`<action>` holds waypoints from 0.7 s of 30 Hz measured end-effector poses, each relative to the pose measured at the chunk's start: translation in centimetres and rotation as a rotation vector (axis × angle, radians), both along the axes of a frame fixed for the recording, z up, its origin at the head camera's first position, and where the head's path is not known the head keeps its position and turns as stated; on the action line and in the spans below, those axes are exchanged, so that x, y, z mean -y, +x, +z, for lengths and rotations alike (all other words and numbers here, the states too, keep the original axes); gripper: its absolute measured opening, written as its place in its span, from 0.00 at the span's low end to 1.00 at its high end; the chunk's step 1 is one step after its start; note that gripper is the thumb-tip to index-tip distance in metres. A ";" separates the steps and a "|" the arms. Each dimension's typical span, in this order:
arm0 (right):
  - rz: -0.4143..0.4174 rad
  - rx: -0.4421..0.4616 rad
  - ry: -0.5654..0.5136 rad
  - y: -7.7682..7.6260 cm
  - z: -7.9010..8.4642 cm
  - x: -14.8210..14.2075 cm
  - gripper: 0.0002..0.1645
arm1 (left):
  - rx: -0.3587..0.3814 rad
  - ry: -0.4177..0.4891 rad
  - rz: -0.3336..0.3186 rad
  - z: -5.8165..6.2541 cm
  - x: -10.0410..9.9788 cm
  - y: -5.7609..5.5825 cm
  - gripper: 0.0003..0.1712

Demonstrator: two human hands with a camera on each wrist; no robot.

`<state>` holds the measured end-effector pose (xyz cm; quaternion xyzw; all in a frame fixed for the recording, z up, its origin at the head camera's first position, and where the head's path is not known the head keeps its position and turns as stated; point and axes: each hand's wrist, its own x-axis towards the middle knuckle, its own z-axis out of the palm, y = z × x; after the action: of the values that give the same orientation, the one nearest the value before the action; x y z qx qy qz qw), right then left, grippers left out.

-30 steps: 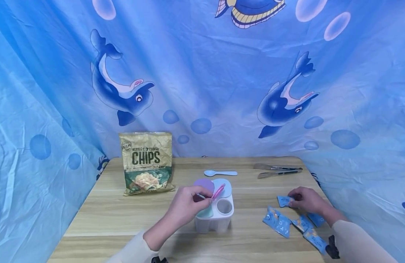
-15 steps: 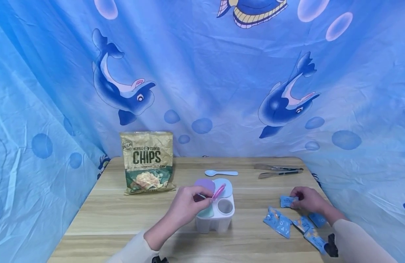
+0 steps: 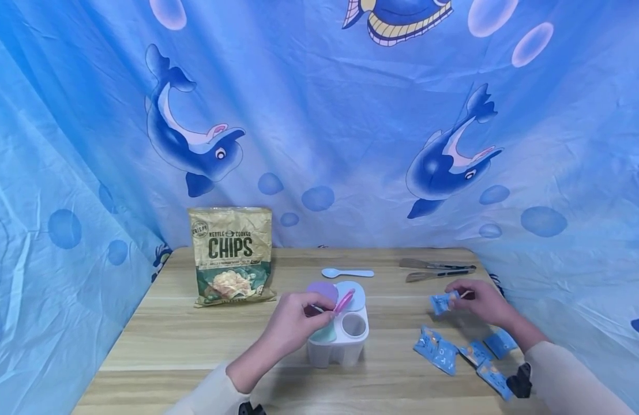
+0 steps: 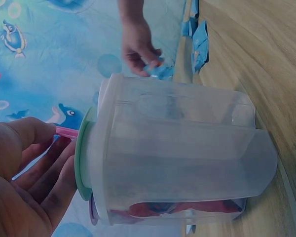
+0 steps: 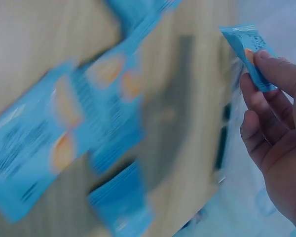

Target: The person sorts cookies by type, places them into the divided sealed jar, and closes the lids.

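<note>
My left hand pinches a pink round lid, tilted nearly on edge over a white translucent container with several compartments. One compartment is uncovered, showing a round opening; purple, light blue and green lids cover others. Through the wall in the left wrist view, something dark red shows in one compartment. My right hand pinches a small blue snack packet between thumb and fingers, above the table. Several more blue packets lie below that hand.
A standing bag of chips is at the back left of the wooden table. Behind the container lies a light blue spoon. Tongs lie at the back right. A blue dolphin-print curtain rises behind the table.
My right hand has lifted the small blue packet up from the table and moved it slightly left and back. My left hand and the pink lid have stayed in place.
</note>
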<state>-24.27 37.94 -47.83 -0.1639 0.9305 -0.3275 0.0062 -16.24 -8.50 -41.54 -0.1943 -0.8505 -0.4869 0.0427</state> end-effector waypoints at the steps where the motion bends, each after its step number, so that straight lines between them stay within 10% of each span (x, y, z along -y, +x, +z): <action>1: 0.000 -0.003 -0.013 0.0 0.6 0.6 0.16 | 0.000 0.000 -0.001 0.0 0.0 0.0 0.05; 7: -0.013 -0.013 -0.080 0.2 3.9 4.7 0.24 | 0.011 0.015 -0.015 0.2 0.1 0.0 0.05; 21: 0.162 -0.147 -0.271 2.8 7.1 13.9 0.07 | 0.008 0.042 -0.024 0.1 0.2 -0.3 0.05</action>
<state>-21.52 24.04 -40.68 -0.2613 0.8596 -0.4354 -0.0577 -16.50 -8.74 -41.48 -0.2015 -0.8380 -0.5057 0.0376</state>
